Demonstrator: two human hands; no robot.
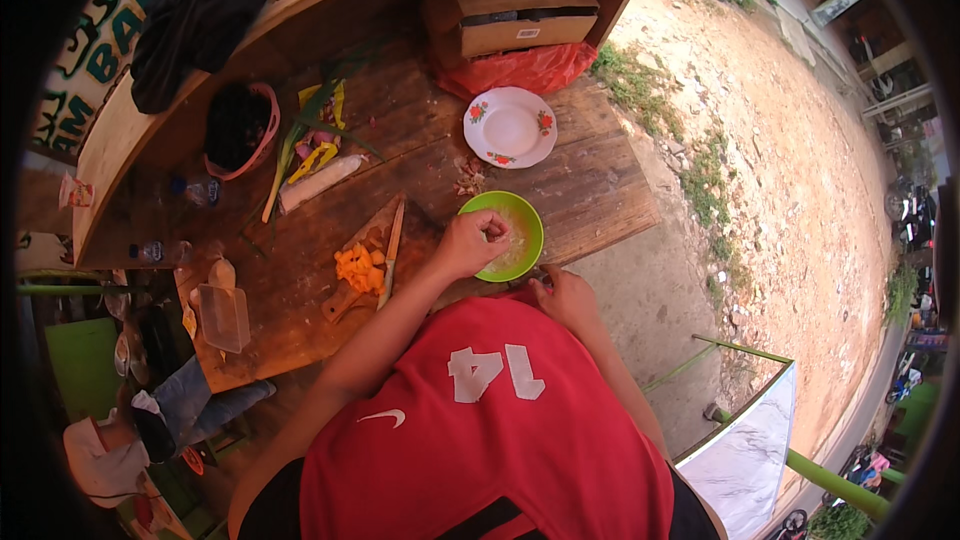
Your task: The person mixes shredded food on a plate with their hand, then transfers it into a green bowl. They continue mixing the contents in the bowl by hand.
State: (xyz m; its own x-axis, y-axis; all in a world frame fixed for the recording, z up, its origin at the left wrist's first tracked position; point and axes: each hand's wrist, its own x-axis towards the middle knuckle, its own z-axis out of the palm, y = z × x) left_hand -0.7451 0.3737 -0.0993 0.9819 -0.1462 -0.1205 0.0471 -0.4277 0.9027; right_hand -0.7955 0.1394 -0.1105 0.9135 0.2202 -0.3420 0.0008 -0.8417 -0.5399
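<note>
My left hand [474, 244] hangs over a lime-green bowl [537, 246], its fingertips curled together above the bowl's pale, wet-looking contents. Whether anything is pinched between them is too small to tell. Close to the table's front edge, just below the bowl, my right hand [568, 300] has bent fingers; what they may hold is not clear. Left of the bowl lies a wooden cutting board [341, 303] with chopped orange pieces [360, 268]. A knife [394, 240] rests along the board's right side. A white plate with red flowers [511, 127] sits beyond the bowl.
On the wooden table [592, 187] are peelings [469, 177], spring onion [289, 157], a pale wrapped roll [322, 184], a pink basket [271, 127] and a clear plastic container [225, 319]. A cardboard box [529, 34] stands at the back. Another person [112, 457] is at lower left.
</note>
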